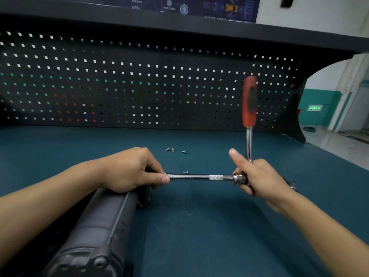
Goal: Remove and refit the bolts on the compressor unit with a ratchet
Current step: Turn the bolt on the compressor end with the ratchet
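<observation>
At the far end of the compressor unit [99, 226], your left hand [129, 168] is pinching the extension bar [199, 177] between its fingers. To the unit's right, your right hand [257, 176] is curling its fingers round the ratchet [249, 104], red handle upright. Loose bolts [172, 150] are lying on the counter [199, 226] beyond the unit.

Open mat [199, 226] right of compressor [99, 226]; loose bolts [172, 149] beyond extension bar [199, 177].

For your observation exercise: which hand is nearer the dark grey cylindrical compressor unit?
Left. The left hand sits over the end of the dark grey compressor unit, pinching the chrome extension bar; the right hand is apart to its right, gripping the red-handled ratchet.
</observation>
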Motion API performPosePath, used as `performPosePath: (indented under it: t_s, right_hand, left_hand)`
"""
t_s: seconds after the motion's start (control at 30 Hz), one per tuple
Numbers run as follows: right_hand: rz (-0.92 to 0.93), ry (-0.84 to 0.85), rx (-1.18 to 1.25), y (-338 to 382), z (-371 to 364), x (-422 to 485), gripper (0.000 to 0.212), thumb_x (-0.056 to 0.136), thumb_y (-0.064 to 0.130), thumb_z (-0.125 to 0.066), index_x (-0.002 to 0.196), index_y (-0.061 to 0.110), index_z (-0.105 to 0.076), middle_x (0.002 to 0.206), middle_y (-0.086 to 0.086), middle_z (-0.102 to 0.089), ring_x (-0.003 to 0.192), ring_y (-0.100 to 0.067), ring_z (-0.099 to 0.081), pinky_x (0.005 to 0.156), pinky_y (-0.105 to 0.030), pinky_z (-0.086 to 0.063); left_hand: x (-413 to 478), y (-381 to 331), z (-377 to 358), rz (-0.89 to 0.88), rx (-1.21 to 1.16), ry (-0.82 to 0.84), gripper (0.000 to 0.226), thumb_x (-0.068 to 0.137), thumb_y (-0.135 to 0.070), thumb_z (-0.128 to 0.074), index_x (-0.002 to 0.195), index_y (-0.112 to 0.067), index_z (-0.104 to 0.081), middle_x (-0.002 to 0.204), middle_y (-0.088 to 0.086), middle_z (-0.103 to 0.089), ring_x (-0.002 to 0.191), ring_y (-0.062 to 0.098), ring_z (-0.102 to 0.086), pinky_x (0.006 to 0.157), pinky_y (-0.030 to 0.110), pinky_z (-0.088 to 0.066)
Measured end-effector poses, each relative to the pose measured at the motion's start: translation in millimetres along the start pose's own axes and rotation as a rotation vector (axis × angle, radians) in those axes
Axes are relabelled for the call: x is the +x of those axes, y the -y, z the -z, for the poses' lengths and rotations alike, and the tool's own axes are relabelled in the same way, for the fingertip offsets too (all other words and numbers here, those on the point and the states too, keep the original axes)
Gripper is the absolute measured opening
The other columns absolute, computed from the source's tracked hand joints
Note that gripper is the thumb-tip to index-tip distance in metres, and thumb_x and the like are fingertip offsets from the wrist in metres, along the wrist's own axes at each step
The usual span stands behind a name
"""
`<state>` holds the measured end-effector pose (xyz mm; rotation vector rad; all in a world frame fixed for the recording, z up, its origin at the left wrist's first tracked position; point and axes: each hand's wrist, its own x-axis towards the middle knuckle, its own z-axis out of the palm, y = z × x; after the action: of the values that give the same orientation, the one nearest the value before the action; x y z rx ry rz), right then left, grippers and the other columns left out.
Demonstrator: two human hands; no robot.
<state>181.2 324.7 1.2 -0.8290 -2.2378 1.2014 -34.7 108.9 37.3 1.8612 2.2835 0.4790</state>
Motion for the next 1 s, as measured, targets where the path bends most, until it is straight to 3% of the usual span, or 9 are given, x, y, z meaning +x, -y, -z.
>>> performPosePath:
  t_s: [0.07, 0.17, 0.3, 0.53, 0.63, 0.73, 0.8, 0.87, 1.0]
  right_hand:
    - [-0.136, 0.027, 0.094, 4, -2, 0, 0.086, 0.049, 0.101, -0.047, 0.05, 0.017, -0.065, 0.043, -0.004, -0.037, 0.04, -0.018, -0.03, 0.043, -0.026, -0.027]
    - [-0.238, 0.059, 0.207, 5, -4, -1, 0.076, 0.061, 0.092, -0.053, 0.054, 0.016, -0.06, 0.042, -0.004, -0.032, 0.037, -0.018, -0.023, 0.042, -0.024, -0.019]
    - [-0.351, 0.15, 0.299, 7, -1, -2, 0.068, 0.081, 0.078, -0.053, 0.056, 0.015, -0.054, 0.042, -0.003, -0.027, 0.036, -0.014, -0.019, 0.042, -0.021, -0.016]
    - [-0.509, 0.246, 0.339, 5, 0, -3, 0.062, 0.091, 0.07, -0.047, 0.073, 0.011, -0.052, 0.041, 0.002, -0.023, 0.033, -0.01, -0.015, 0.041, -0.017, -0.012]
    - [-0.411, 0.177, 0.29, 2, -2, 0, 0.057, 0.09, 0.069, -0.051, 0.065, 0.019, -0.04, 0.042, 0.0, -0.026, 0.035, -0.013, -0.017, 0.039, -0.019, -0.014]
    - [-0.165, 0.047, 0.144, -1, -5, 2, 0.056, 0.079, 0.074, -0.06, 0.07, 0.023, -0.037, 0.05, 0.001, -0.03, 0.043, -0.015, -0.024, 0.04, -0.022, -0.021]
    - [0.016, -0.019, 0.072, -4, -6, 2, 0.061, 0.069, 0.076, -0.066, 0.059, 0.025, -0.034, 0.053, 0.003, -0.031, 0.047, -0.015, -0.028, 0.044, -0.023, -0.026]
    - [0.144, -0.05, -0.018, -9, -4, 2, 0.063, 0.063, 0.076, -0.066, 0.051, 0.018, -0.046, 0.049, 0.006, -0.036, 0.046, -0.013, -0.032, 0.048, -0.022, -0.03]
    - [0.341, -0.082, -0.114, -18, -2, 2, 0.064, 0.065, 0.076, -0.067, 0.064, 0.012, -0.069, 0.05, 0.004, -0.04, 0.049, -0.008, -0.036, 0.049, -0.022, -0.031]
  left_hand:
    - [0, 0, 0, 0.005, -0.005, -0.005, 0.062, 0.074, -0.082, -0.053, 0.081, -0.025, -0.076, 0.084, -0.006, -0.073, 0.095, 0.018, -0.065, 0.088, 0.038, -0.05]
    - [0, 1, -1, 0.003, -0.003, -0.006, 0.06, 0.074, -0.08, -0.054, 0.08, -0.025, -0.076, 0.083, -0.005, -0.073, 0.095, 0.019, -0.065, 0.088, 0.038, -0.05]
    - [1, 1, -1, -0.006, -0.016, -0.015, 0.051, 0.077, -0.071, -0.057, 0.08, -0.024, -0.076, 0.082, -0.007, -0.073, 0.095, 0.019, -0.065, 0.088, 0.038, -0.05]
    - [2, 4, -1, -0.009, -0.018, -0.011, 0.051, 0.074, -0.072, -0.056, 0.08, -0.025, -0.076, 0.081, -0.004, -0.072, 0.096, 0.022, -0.064, 0.088, 0.041, -0.05]
    - [3, 4, -3, 0.006, -0.03, -0.027, 0.042, 0.077, -0.067, -0.062, 0.081, -0.027, -0.076, 0.082, -0.005, -0.073, 0.094, 0.02, -0.065, 0.087, 0.04, -0.05]
    - [4, 5, -5, 0.03, -0.026, -0.038, 0.027, 0.079, -0.055, -0.075, 0.085, -0.029, -0.077, 0.087, -0.006, -0.072, 0.088, 0.013, -0.065, 0.084, 0.038, -0.051]
    - [4, 5, -5, 0.037, 0.004, -0.024, 0.024, 0.078, -0.05, -0.08, 0.087, -0.028, -0.076, 0.091, -0.004, -0.071, 0.088, 0.014, -0.065, 0.085, 0.037, -0.051]
    - [4, 4, -5, 0.05, 0.023, -0.015, 0.024, 0.077, -0.048, -0.083, 0.088, -0.028, -0.075, 0.095, -0.003, -0.07, 0.089, 0.013, -0.065, 0.086, 0.036, -0.051]
    - [4, 3, -5, 0.065, 0.055, -0.004, 0.031, 0.074, -0.051, -0.084, 0.092, -0.028, -0.075, 0.099, -0.002, -0.069, 0.09, 0.013, -0.065, 0.087, 0.035, -0.052]
